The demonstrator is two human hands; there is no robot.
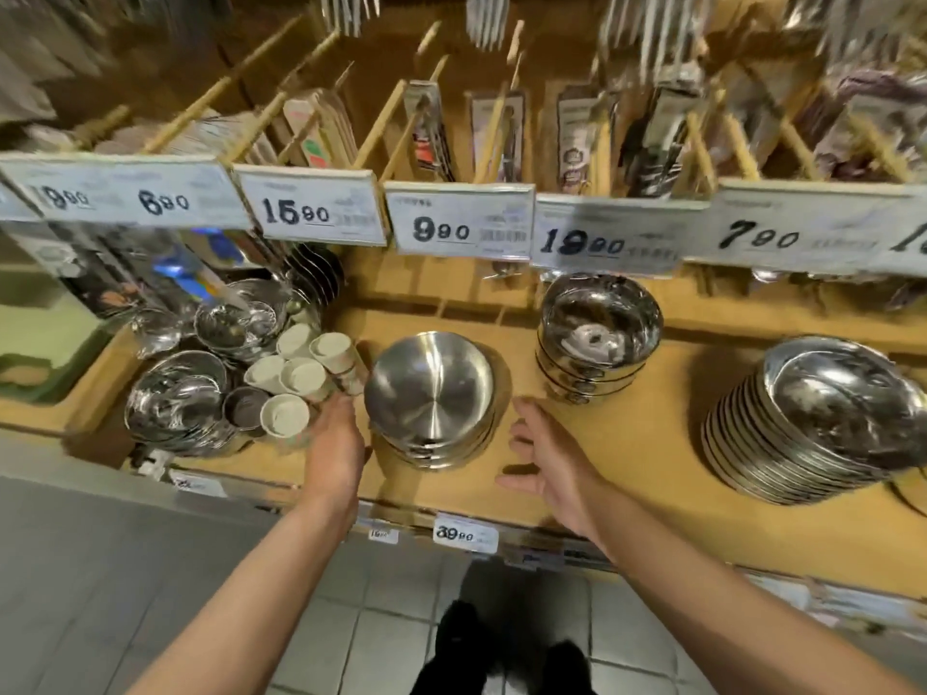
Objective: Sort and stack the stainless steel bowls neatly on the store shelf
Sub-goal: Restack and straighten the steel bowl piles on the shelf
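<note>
A short bowl stack (432,398) is set near the front of the wooden shelf (627,443), flanked by the left hand (335,446) and right hand (549,459), both spread loose and gripping nothing. Taller stacks (597,333) and plates (812,418) are placed to the right, white cups (301,378) to the left. Price tags (459,220) are hung above, and grey floor tiles (381,634) are seen below.
</note>
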